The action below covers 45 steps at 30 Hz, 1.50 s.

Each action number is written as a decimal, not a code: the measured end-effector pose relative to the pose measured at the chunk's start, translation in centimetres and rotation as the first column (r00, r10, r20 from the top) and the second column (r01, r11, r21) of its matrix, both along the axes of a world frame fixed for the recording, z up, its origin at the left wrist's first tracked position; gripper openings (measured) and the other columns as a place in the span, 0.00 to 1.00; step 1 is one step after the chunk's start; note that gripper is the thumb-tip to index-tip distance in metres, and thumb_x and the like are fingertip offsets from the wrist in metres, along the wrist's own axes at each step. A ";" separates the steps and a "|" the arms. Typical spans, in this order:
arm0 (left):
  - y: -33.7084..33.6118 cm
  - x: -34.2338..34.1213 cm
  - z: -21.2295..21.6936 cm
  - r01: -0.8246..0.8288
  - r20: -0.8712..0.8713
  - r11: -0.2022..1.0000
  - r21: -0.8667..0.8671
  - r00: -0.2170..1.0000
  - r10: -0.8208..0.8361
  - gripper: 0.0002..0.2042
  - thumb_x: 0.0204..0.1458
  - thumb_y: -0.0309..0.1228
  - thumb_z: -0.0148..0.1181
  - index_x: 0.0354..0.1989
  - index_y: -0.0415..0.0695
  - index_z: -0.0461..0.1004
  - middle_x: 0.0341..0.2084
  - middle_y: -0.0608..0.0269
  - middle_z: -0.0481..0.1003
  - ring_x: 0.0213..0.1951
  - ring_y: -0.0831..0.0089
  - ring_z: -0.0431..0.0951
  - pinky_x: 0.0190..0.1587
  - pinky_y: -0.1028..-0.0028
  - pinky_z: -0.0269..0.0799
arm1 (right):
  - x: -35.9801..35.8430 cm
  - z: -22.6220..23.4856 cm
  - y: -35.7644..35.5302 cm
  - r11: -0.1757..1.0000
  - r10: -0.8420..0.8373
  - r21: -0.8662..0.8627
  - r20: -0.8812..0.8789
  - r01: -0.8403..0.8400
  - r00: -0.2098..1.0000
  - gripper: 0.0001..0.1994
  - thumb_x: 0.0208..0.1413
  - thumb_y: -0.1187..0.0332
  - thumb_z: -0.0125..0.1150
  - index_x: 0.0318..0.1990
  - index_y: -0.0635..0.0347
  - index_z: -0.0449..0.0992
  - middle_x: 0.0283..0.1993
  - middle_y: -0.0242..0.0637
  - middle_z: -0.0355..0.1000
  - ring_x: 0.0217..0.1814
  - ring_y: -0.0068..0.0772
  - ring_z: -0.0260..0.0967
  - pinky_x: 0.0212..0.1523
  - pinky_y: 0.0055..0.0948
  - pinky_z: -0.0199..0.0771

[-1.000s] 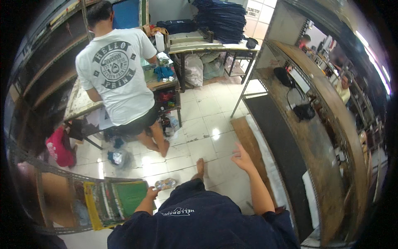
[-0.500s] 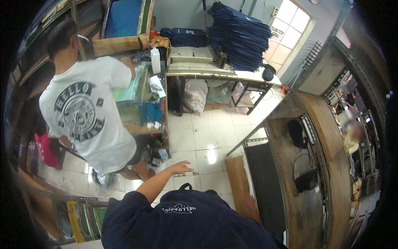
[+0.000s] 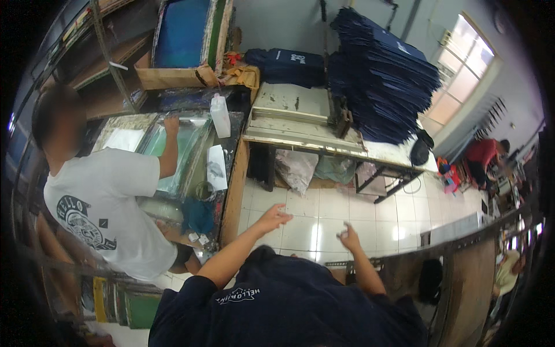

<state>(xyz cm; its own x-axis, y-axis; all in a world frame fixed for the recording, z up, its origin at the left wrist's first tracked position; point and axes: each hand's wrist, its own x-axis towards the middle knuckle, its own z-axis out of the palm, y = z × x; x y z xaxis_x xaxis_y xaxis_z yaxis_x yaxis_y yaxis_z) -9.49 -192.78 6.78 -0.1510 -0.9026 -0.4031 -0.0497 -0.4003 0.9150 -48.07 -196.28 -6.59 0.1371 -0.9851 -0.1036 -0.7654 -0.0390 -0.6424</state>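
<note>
My left hand [image 3: 274, 220] hovers over the tiled floor [image 3: 324, 231], just right of the worktable's edge, fingers stretched and empty. To its right my right hand [image 3: 349, 237] is also in the air, nothing in it, fingers apart and a little bent. Ahead of both stands a low bench [image 3: 289, 137] with a white top. A tall stack of folded navy cloth pieces [image 3: 387, 81] rises at its back right. A lower navy stack [image 3: 292, 66] lies at the back left with a white print on top. Neither hand touches anything.
At left a co-worker in a white T-shirt [image 3: 113, 182] has a hand on a framed screen [image 3: 179, 147] on the worktable. A white bottle [image 3: 220, 117] and a blue cloth [image 3: 198, 215] lie there. Bags [image 3: 296, 169] sit under the bench. Metal-framed shelving [image 3: 462, 254] stands at right; another person [image 3: 485, 156] crouches beyond.
My view has turned right and come nearer the bench. My right hand, low and blurred before, is now raised in front of me. The co-worker's head has turned.
</note>
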 end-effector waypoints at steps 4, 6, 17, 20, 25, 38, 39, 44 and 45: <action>-9.1 0.8 1.6 -0.295 -0.154 0.955 -0.001 0.944 0.292 0.34 0.47 0.42 0.66 0.60 0.42 0.57 0.39 0.59 0.74 0.38 0.74 0.73 0.38 0.73 0.68 | 7.2 10.8 -16.0 0.987 0.127 -0.119 0.148 -0.110 0.981 0.35 0.46 0.63 0.65 0.63 0.52 0.57 0.44 0.45 0.73 0.38 0.40 0.75 0.42 0.35 0.74; -14.3 1.8 3.2 -0.383 -0.192 0.924 -0.008 0.907 0.375 0.34 0.48 0.42 0.65 0.60 0.43 0.58 0.40 0.61 0.73 0.39 0.74 0.73 0.39 0.73 0.68 | 11.1 13.8 -20.9 0.982 0.169 -0.116 0.186 -0.149 0.968 0.34 0.46 0.64 0.65 0.63 0.53 0.58 0.45 0.45 0.73 0.39 0.39 0.75 0.41 0.35 0.73; -49.1 9.6 2.9 -0.360 0.274 0.698 -0.619 0.734 0.621 0.28 0.47 0.38 0.63 0.56 0.42 0.64 0.48 0.50 0.69 0.50 0.57 0.70 0.53 0.65 0.65 | 23.9 21.4 -40.7 0.945 0.306 -0.144 0.073 -0.294 0.949 0.31 0.48 0.66 0.64 0.61 0.54 0.62 0.43 0.42 0.74 0.43 0.36 0.75 0.44 0.33 0.72; -58.6 14.3 6.4 -0.214 0.450 0.697 -0.684 0.628 0.634 0.28 0.45 0.32 0.60 0.57 0.41 0.63 0.55 0.49 0.64 0.59 0.53 0.62 0.59 0.62 0.60 | 26.5 23.6 -44.8 0.957 0.258 -0.154 0.072 -0.245 0.963 0.30 0.48 0.67 0.63 0.61 0.53 0.62 0.43 0.42 0.74 0.43 0.36 0.75 0.42 0.33 0.73; -70.8 22.8 6.1 0.124 0.681 0.678 -0.724 0.278 0.677 0.34 0.41 0.30 0.60 0.61 0.38 0.58 0.62 0.51 0.56 0.66 0.57 0.52 0.64 0.62 0.53 | 31.4 23.6 -50.0 0.964 0.250 -0.105 0.045 -0.244 0.967 0.30 0.48 0.65 0.64 0.60 0.53 0.63 0.45 0.43 0.73 0.45 0.39 0.74 0.42 0.34 0.73; -73.9 27.4 2.7 0.241 0.978 0.948 -0.208 0.066 0.198 0.46 0.40 0.41 0.64 0.69 0.51 0.44 0.70 0.64 0.39 0.70 0.69 0.38 0.64 0.45 0.43 | 51.7 24.1 -75.5 0.813 0.244 -0.346 -0.527 -0.469 0.814 0.44 0.42 0.57 0.68 0.67 0.49 0.50 0.56 0.45 0.64 0.58 0.47 0.63 0.52 0.48 0.66; -74.0 27.1 3.1 0.251 0.983 0.950 -0.184 0.053 0.176 0.46 0.40 0.41 0.64 0.69 0.51 0.45 0.70 0.65 0.40 0.70 0.69 0.38 0.63 0.44 0.43 | 52.6 23.3 -77.3 0.807 0.229 -0.345 -0.565 -0.479 0.793 0.44 0.41 0.56 0.68 0.67 0.48 0.50 0.56 0.46 0.64 0.58 0.48 0.62 0.51 0.50 0.65; -74.0 27.8 1.1 0.234 0.956 0.934 -0.271 -0.047 0.289 0.33 0.53 0.37 0.50 0.68 0.57 0.47 0.70 0.65 0.39 0.70 0.71 0.39 0.60 0.42 0.48 | 55.9 19.3 -81.3 0.848 0.238 -0.233 -0.633 -0.475 0.737 0.45 0.37 0.54 0.69 0.66 0.46 0.52 0.53 0.46 0.66 0.54 0.51 0.66 0.48 0.53 0.66; -74.0 27.6 0.8 0.233 0.963 0.939 -0.252 -0.034 0.266 0.33 0.53 0.37 0.50 0.68 0.57 0.47 0.70 0.65 0.39 0.70 0.71 0.39 0.60 0.42 0.48 | 55.9 18.9 -81.5 0.847 0.234 -0.231 -0.645 -0.478 0.727 0.44 0.37 0.55 0.69 0.65 0.47 0.53 0.52 0.46 0.67 0.53 0.51 0.68 0.47 0.53 0.67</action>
<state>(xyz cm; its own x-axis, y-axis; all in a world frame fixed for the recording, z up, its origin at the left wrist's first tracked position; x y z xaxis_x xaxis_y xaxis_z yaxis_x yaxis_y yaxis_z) 18.12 -266.77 7.58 0.1868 -0.9751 0.1196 -0.9808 -0.1920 -0.0331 7.83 -277.83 12.30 0.5196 -0.8520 0.0641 -0.8544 -0.5184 0.0353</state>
